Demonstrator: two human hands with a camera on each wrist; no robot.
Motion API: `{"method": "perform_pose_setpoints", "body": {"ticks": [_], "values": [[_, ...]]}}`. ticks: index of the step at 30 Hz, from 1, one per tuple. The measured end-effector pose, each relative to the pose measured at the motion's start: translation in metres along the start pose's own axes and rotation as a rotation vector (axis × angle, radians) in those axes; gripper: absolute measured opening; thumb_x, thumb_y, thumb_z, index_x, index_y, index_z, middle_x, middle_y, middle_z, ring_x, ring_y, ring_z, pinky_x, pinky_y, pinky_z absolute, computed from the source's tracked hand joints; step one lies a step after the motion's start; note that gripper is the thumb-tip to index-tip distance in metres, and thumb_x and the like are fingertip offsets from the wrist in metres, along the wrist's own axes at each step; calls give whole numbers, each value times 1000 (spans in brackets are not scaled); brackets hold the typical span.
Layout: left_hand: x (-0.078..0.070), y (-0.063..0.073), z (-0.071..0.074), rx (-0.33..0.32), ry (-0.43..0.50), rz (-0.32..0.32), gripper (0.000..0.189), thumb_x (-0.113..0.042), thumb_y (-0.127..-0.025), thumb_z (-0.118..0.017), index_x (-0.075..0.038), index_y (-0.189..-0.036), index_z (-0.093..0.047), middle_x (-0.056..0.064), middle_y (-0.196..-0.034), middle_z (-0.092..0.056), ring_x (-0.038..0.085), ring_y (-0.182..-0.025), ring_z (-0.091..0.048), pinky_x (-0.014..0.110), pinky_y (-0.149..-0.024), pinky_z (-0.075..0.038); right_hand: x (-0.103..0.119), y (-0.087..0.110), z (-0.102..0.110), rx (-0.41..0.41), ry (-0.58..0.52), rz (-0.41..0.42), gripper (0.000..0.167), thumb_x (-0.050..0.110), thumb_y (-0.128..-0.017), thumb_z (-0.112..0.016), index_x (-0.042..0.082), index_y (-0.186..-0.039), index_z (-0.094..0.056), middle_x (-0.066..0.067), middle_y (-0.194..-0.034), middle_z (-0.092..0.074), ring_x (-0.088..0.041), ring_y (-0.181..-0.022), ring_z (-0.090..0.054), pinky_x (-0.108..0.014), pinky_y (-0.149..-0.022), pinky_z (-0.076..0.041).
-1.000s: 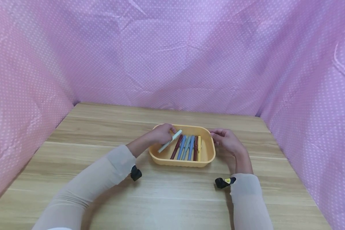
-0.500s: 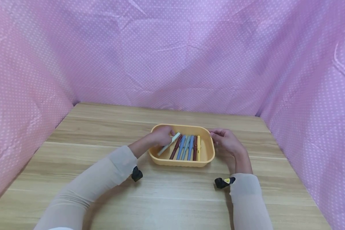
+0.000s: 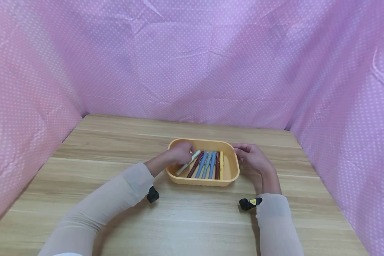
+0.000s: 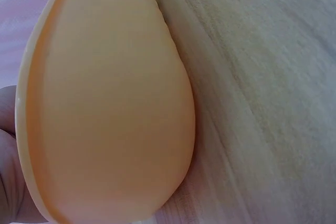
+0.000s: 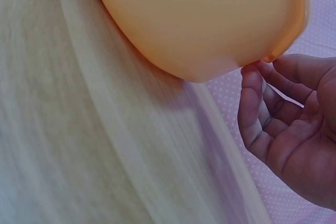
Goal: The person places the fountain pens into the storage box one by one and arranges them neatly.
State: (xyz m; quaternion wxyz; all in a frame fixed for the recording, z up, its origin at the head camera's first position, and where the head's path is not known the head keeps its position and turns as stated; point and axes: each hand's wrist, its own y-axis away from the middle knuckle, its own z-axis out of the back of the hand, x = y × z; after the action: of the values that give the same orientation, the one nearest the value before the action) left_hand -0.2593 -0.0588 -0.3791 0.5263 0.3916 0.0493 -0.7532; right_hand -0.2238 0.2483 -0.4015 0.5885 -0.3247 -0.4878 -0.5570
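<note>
A yellow-orange plastic basket [image 3: 201,182] stands on the table with a row of pens lying side by side in it. My left hand [image 3: 180,153] reaches over the basket's left side and holds a pale mint pen [image 3: 188,163], slanted low at the left end of the row. Beside it lie a dark red pen [image 3: 195,165], blue and teal ones, another dark red one and a yellow pen [image 3: 222,165]. My right hand [image 3: 252,156] pinches the basket's right rim, thumb on the lip and fingertips beneath it. In the left wrist view, the basket wall [image 4: 110,93] hides most of my left hand.
The wood-grain table [image 3: 192,224] spreads around the basket. Pink dotted cloth [image 3: 192,71] hangs behind and on both sides. A small black camera [image 3: 153,195] sits at my left wrist, another black camera [image 3: 248,204] at my right.
My left hand has lowered the mint pen into the basket, beside the dark red pen at the row's left end. The right hand has stayed at the rim.
</note>
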Motion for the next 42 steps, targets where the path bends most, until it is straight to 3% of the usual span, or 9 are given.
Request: {"method": "perform_pose_setpoints", "body": {"ticks": [7, 21, 25, 32, 37, 42], "values": [[2, -3, -4, 19, 44, 14, 45, 10, -85, -58, 2, -128, -63, 15, -127, -64, 18, -67, -67, 29, -55, -60, -2, -1, -1, -4, 8, 11, 37, 17, -106, -56, -8, -133, -61, -14, -109, -70, -15, -89, -65, -30, -80, -57], [0, -5, -5, 17, 33, 28, 40, 8, -89, -60, 1, -129, -62, 15, -126, -64, 17, -62, -67, 27, -54, -59, -2, 0, 0, -17, 25, 9, 37, 16, -106, -57, -9, -133, -61, -10, -108, -72, -14, -90, -66, -29, -80, -58], [-1, -4, -3, 22, 78, 31, 42, 10, -87, -57, 2, -129, -61, 15, -118, -64, 19, -64, -67, 29, -55, -60, -2, 1, 0, -16, 11, 0, 36, 15, -106, -57, -8, -133, -60, -9, -107, -71, -14, -88, -66, -30, -80, -58], [3, -3, 7, 40, 125, -38, 47, 8, -87, -61, 2, -134, -57, 13, -98, -66, 24, -73, -69, 30, -62, -60, -1, 0, -1, -9, 8, 1, 37, 15, -106, -55, -10, -134, -59, -13, -111, -71, -15, -91, -67, -29, -81, -59], [4, 1, 16, 41, 198, -78, 46, 5, -90, -66, 1, -135, -56, 12, -106, -63, 28, -88, -68, 34, -72, -63, -1, -1, -1, -8, -6, -10, 37, 16, -106, -55, -9, -133, -60, -16, -112, -71, -16, -91, -68, -30, -80, -59], [4, 4, 26, 30, 244, -124, 43, 3, -93, -65, 1, -134, -56, 13, -107, -65, 33, -94, -69, 34, -72, -63, -2, 0, -1, -3, 0, -7, 38, 16, -106, -56, -9, -135, -59, -19, -116, -70, -16, -93, -68, -30, -82, -59]]}}
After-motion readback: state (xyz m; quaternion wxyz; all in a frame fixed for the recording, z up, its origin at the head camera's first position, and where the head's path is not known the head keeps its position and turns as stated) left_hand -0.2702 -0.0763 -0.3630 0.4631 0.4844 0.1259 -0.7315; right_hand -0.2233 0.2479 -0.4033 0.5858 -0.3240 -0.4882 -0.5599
